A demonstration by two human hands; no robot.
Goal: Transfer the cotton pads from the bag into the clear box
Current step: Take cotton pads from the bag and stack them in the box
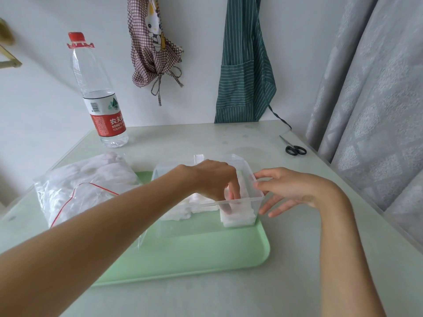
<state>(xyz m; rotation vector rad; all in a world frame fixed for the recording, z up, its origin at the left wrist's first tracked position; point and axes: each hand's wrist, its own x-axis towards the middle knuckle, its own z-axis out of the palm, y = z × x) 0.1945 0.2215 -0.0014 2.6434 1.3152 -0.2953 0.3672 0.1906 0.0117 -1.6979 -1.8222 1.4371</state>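
A clear plastic box [257,203] stands on a light green tray [206,255], with white cotton pads [238,218] stacked inside it. My left hand [212,177] reaches down into the box, fingers pressing on the pads near its right end. My right hand [290,188] rests against the box's right outer wall, thumb and fingers touching the rim, fingers spread. A clear zip bag [87,188] with a red seal line lies to the left, partly on the tray, still full of white pads.
A tall water bottle [100,97] with a red label stands at the back left. Black-handled scissors [294,148] lie at the back right near the table edge. Two aprons hang on the wall behind. A grey curtain [377,99] borders the right side.
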